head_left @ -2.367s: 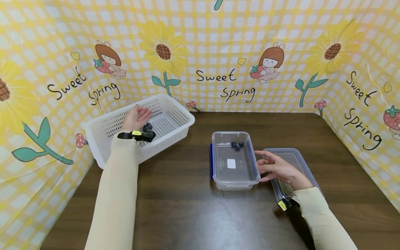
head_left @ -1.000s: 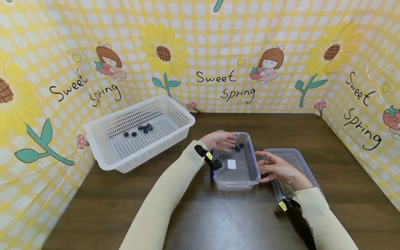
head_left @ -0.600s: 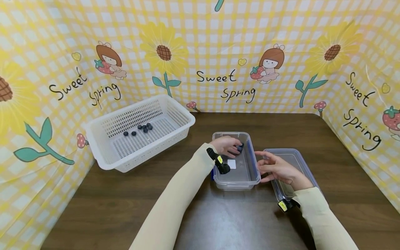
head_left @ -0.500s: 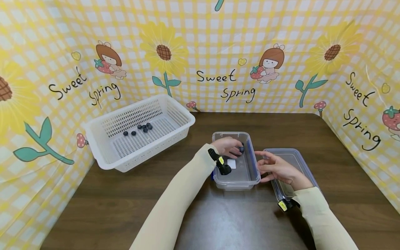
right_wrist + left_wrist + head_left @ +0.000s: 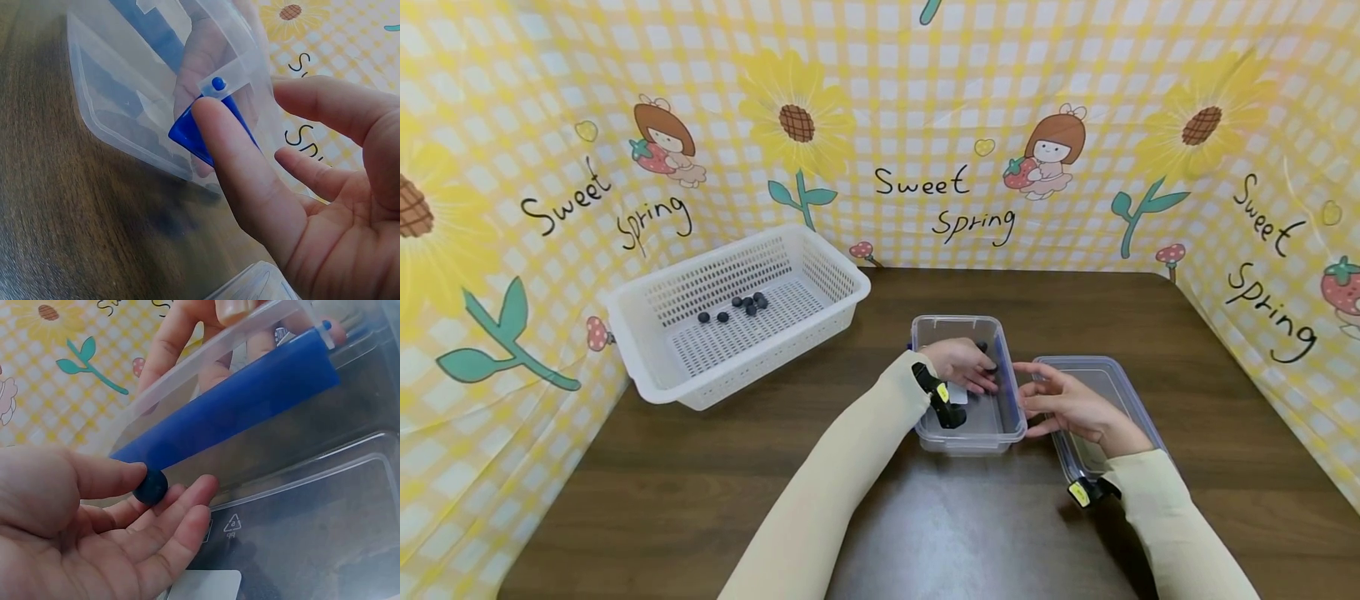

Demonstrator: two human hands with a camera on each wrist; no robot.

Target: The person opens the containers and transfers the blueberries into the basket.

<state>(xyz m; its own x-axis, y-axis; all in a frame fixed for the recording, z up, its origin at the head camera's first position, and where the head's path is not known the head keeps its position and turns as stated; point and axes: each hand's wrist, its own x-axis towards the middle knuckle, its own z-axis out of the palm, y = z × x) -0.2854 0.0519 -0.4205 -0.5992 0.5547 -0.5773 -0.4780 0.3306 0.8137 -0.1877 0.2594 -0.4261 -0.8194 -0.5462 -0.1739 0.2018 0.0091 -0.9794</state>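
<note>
My left hand (image 5: pixel 961 363) is down inside a clear plastic food container (image 5: pixel 970 439), palm turned up. In the left wrist view its thumb and a finger pinch a dark blueberry (image 5: pixel 151 486) near the blue side latch. Another blueberry (image 5: pixel 982 346) shows just beyond the fingers; other berries in there are hidden by the hand. On the container's right side, my right hand (image 5: pixel 1067 408) touches the outer wall with loosely spread fingers. One of its digits lies against the blue latch (image 5: pixel 187 134) in the right wrist view.
A white perforated basket (image 5: pixel 775 354) with several blueberries (image 5: pixel 750 305) stands at the left. The clear lid (image 5: pixel 1093 375) lies on the brown table (image 5: pixel 760 467) under the right hand. A yellow checked cloth (image 5: pixel 925 100) encloses the back and sides.
My left hand has moved right from the white basket into the clear container, then a little farther right and nearer, and now visibly pinches a blueberry. The right hand has stayed put.
</note>
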